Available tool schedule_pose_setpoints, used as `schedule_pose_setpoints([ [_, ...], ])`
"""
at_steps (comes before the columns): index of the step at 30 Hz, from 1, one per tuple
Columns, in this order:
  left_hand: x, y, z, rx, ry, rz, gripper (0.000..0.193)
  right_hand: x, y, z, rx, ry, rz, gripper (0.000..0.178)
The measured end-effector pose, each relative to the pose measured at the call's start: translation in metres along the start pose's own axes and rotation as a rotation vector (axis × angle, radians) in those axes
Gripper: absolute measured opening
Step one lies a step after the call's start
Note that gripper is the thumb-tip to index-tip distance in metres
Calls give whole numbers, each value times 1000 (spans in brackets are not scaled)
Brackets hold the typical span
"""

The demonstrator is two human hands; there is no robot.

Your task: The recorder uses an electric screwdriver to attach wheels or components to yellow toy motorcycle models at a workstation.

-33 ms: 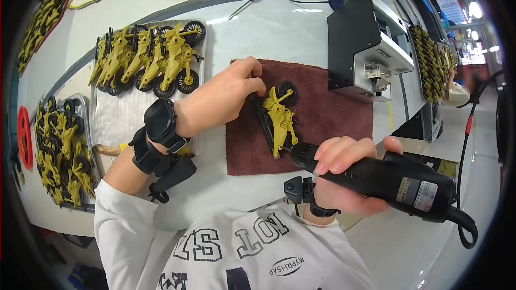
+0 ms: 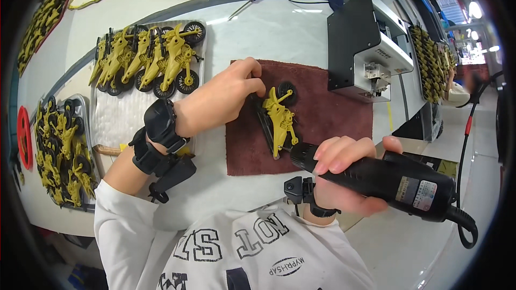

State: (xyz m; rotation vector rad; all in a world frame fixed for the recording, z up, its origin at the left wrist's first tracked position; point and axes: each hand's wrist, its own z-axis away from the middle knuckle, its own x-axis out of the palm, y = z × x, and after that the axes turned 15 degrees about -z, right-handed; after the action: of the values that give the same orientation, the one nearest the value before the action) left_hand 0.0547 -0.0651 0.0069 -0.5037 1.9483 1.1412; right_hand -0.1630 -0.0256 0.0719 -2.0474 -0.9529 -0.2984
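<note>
A yellow toy motorcycle point(image 2: 279, 119) with black wheels lies on a dark red cloth point(image 2: 333, 118). Along its left side runs a narrow black bar point(image 2: 264, 123); my left hand point(image 2: 228, 94) pinches the bar's far end, fingertips partly hidden. My right hand point(image 2: 344, 174) is wrapped round a black electric screwdriver point(image 2: 411, 188), held nearly level. Its tip points left and meets the near end of the motorcycle, beside the lower wheel; the screw itself is too small to make out.
Left, a white padded tray point(image 2: 126, 121) carries a row of similar motorcycles point(image 2: 142, 59). A second tray point(image 2: 64, 150) nearby is heaped with more. Behind lies a blue-handled screwdriver point(image 2: 250, 2). A black-and-white machine point(image 2: 365, 48) stands back right. The power cord point(image 2: 466, 231) hangs at right.
</note>
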Motion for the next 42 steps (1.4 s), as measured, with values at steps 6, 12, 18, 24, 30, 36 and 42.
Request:
schedule_pose_setpoints([
  [6, -2, -1, -1, -11, -32, 24, 28, 2, 1, 1, 20, -14, -13, 61],
  [12, 0, -5, -3, 1, -22, 32, 28, -1, 1, -2, 54, -80, -4, 62],
  [18, 1, -9, -3, 15, -23, 38, 28, -3, 0, -4, 80, -96, 12, 64],
  [24, 1, -12, -4, 44, -26, 34, 28, -3, 2, -3, 78, -98, -4, 62],
  [30, -5, -11, -7, 57, -82, 29, 29, -4, 1, -1, 76, -82, 6, 62],
  [36, -7, -11, -8, 57, -122, 26, 29, 0, 4, -2, 63, -57, -18, 63],
  [42, -3, -8, -6, 32, -87, 31, 29, -2, 1, -5, 79, -86, 17, 63],
])
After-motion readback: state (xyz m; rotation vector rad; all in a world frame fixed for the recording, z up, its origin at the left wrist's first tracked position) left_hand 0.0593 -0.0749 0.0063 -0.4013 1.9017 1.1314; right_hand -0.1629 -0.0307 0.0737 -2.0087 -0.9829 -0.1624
